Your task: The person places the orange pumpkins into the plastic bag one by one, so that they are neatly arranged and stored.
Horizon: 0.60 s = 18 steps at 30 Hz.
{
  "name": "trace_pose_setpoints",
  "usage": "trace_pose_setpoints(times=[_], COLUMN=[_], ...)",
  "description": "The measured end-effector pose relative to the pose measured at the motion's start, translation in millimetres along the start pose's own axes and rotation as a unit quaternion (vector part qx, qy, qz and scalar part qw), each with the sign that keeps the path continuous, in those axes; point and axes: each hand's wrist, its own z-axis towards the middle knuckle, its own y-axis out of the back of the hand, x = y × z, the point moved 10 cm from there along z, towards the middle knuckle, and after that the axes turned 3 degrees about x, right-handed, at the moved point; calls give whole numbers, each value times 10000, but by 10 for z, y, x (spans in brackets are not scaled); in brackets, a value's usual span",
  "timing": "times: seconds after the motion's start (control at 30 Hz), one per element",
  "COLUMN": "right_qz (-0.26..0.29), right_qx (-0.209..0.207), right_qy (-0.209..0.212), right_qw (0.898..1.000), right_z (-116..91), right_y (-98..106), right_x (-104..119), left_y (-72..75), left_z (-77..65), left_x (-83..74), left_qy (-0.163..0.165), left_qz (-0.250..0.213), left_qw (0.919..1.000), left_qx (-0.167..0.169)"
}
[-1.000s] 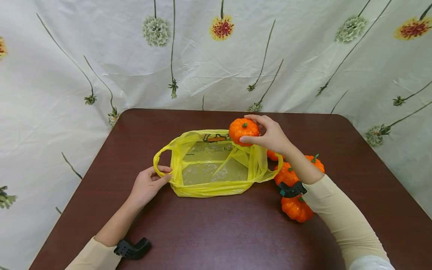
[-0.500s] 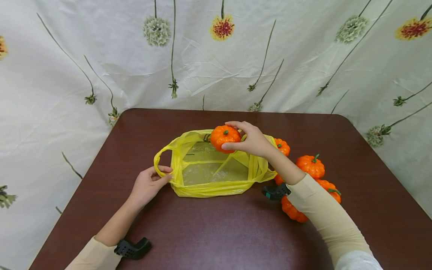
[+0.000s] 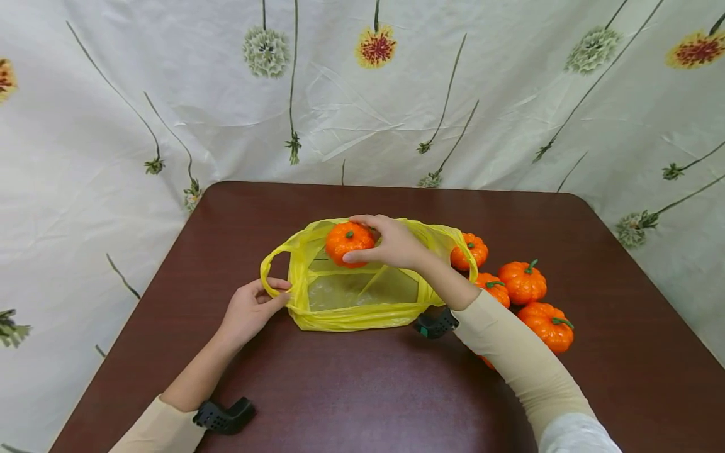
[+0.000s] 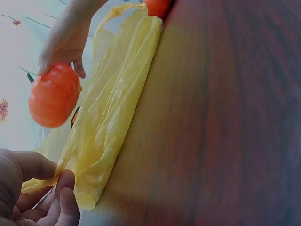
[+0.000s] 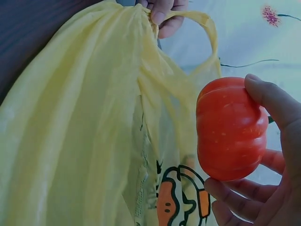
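Note:
My right hand holds a small orange pumpkin with a green stem between thumb and fingers, over the mouth of a yellow plastic bag. In the right wrist view the pumpkin is gripped from its side, beside the bag's printed cartoon. The bag stands with its mouth spread wide. At its left side my left hand pinches the bag by the handle; in the left wrist view, thumb and fingers close on the yellow plastic.
Several more orange pumpkins lie right of the bag, among them a rear one, a middle one and a nearer one; my right sleeve partly covers another. A flowered white cloth hangs behind the dark brown table.
My right hand has carried the pumpkin left and nearer, from the bag's right rear edge to over its opening. The left hand has stayed at the handle.

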Motion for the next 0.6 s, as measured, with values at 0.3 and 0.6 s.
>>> trace_pose_setpoints(times=[0.3, 0.6], right_qz=[-39, -356], right_qx=[196, 314], right_qy=[33, -335], right_qw=[9998, 9983], right_z=[171, 274], right_y=[-237, -415], right_x=[13, -60], left_y=[2, -7], left_z=[-1, -3], left_x=[7, 18], left_qy=[-11, 8], left_qz=[-44, -38], left_qw=[10000, 10000], left_qx=[24, 61])
